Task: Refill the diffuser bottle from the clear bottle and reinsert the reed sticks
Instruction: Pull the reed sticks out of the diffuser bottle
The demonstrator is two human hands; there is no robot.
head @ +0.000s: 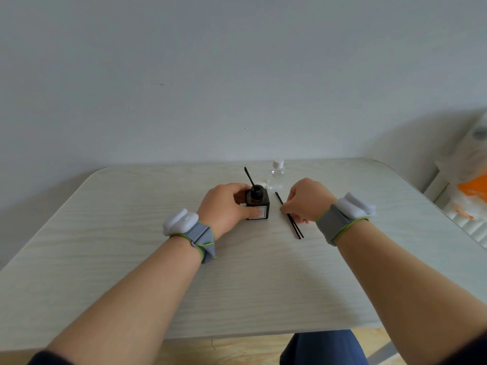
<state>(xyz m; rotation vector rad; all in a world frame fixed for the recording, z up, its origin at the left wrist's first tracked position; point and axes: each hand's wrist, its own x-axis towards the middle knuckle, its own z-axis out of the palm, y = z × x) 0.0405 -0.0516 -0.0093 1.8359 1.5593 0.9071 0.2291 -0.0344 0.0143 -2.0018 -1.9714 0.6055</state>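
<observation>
Gripping diffuser bottle [259, 208], left hand [224, 206]; right hand [307, 198] pinching reed sticks [294, 226]

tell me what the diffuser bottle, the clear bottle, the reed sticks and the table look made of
Diffuser bottle: squared dark brown body, likely tinted glass, with a pale paper-like label and black collar.
Clear bottle: see-through plastic or glass, cannot tell which; white matt cap, probably plastic.
Reed sticks: thin, straight, matt black, possibly fibre or rattan.
Table: pale wood-grain surface, satin, probably laminate.
</observation>
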